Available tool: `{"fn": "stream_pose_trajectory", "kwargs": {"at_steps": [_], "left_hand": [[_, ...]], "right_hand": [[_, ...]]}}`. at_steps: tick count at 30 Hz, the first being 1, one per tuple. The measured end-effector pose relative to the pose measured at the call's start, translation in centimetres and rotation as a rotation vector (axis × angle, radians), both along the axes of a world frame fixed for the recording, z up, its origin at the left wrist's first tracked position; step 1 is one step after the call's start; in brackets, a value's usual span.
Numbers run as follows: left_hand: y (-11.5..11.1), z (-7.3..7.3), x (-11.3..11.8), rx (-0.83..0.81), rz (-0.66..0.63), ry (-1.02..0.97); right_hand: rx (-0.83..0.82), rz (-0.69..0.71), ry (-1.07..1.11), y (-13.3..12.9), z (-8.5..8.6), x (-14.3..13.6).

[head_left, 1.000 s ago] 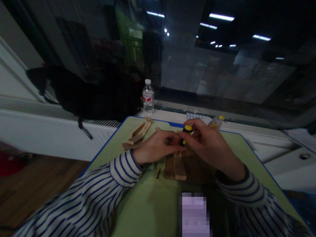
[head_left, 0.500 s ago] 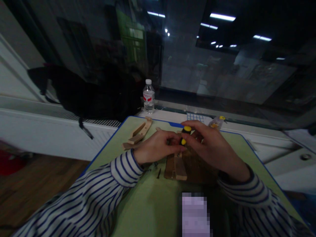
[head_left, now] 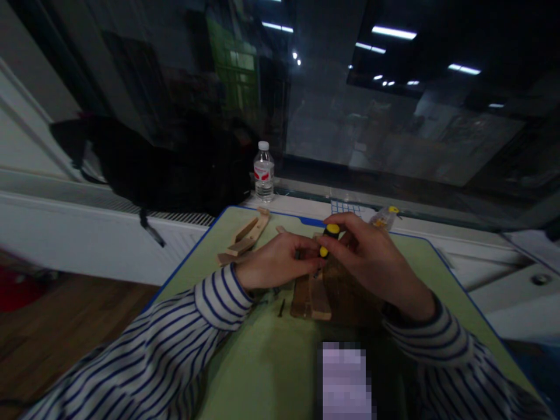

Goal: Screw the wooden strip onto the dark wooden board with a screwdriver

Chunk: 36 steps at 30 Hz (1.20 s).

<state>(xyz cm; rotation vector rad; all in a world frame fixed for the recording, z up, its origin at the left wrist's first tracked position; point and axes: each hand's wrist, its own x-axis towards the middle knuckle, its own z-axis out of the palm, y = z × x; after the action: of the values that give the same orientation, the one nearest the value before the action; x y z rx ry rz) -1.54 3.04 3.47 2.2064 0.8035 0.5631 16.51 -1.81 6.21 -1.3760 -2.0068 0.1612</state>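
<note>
My right hand (head_left: 371, 251) is closed around a stubby black-and-yellow screwdriver (head_left: 333, 229), thumb and fingers on its handle. My left hand (head_left: 280, 259) is closed in a pinch at the handle's lower end; what lies between its fingertips is hidden. Beneath both hands is a wooden strip (head_left: 320, 300), with a small dark screw-like piece (head_left: 317, 273) on it near my left thumb. The strip rests on a brown board (head_left: 300, 297). A loose dark screw (head_left: 281, 308) lies left of the board on the green tabletop (head_left: 245, 356).
Several wooden pieces (head_left: 247, 238), some joined, lie at the table's back left. On the sill beyond stand a water bottle (head_left: 263, 173) and a clear bag (head_left: 384, 218) with a yellow top. A black backpack (head_left: 175, 169) is at left. A pixelated phone-like rectangle (head_left: 346, 379) is in front.
The screwdriver handle has turned or tilted very slightly, and my right fingers have shifted a little on it. My left hand stays in nearly the same place.
</note>
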Motion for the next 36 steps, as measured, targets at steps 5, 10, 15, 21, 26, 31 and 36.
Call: {"fn": "stream_pose_trajectory", "kwargs": {"at_steps": [5,10,15,21,26,31,36], "left_hand": [[0.1,0.0,0.1,-0.026,0.015,-0.029],[0.1,0.0,0.2,-0.033,-0.011,-0.033],[0.1,0.0,0.1,-0.023,-0.020,-0.021],[0.1,-0.3,0.0,0.008,-0.026,0.007],[0.2,-0.5,0.0,0.005,-0.042,0.027],[0.3,-0.6,0.1,-0.023,-0.075,0.000],[-0.1,-0.1,0.3,0.004,0.003,-0.018]], "right_hand": [[-0.047,-0.001,0.023,-0.3,0.4,0.0],[-0.119,0.081,0.069,-0.7,1.0,0.3],[-0.110,0.100,0.093,-0.7,1.1,0.4],[-0.039,0.090,0.090,-0.3,0.6,0.4],[-0.008,0.069,0.084,-0.1,0.6,0.2],[0.030,0.058,0.064,0.0,0.4,0.1],[0.040,0.057,0.058,0.0,0.4,0.2]]}}
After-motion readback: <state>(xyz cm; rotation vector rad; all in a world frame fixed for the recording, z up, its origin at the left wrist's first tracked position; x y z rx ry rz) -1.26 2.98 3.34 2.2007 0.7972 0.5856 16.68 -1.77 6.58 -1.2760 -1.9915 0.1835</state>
